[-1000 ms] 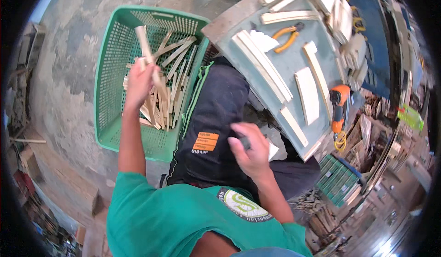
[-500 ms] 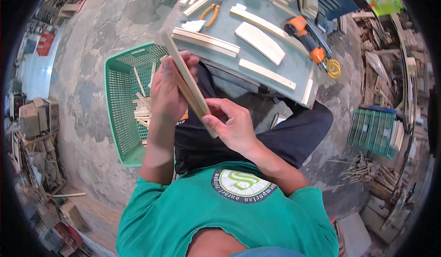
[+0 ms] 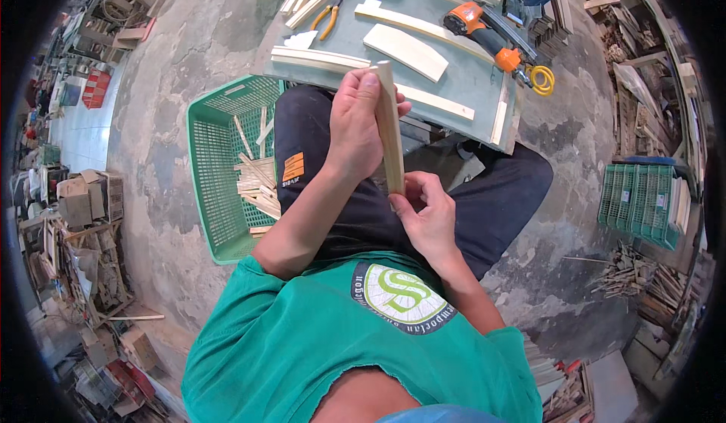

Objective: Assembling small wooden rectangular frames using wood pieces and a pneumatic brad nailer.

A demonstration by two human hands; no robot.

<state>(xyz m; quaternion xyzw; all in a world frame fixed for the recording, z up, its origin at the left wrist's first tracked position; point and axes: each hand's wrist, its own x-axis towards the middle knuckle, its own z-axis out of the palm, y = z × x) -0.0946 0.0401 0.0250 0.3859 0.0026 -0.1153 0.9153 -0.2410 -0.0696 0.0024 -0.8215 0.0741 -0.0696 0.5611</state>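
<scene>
You hold one pale wooden strip (image 3: 389, 128) upright over your lap, both hands on it. Your left hand (image 3: 355, 124) wraps its upper half, fingers closed around it with the thumb laid along the top; your right hand (image 3: 427, 211) pinches the lower end, fingers closed on it. The strip is long, flat and light-coloured, its bottom end hidden behind your right hand. On the grey worktop (image 3: 476, 83) ahead lie about six more cut wood pieces, one orange power tool (image 3: 484, 37) and one pair of orange-handled pliers (image 3: 330, 15); the far pieces are cut off by the frame. To your left, one green plastic basket (image 3: 215, 173) on the concrete floor holds a loose heap of short strips, too jumbled to count.
</scene>
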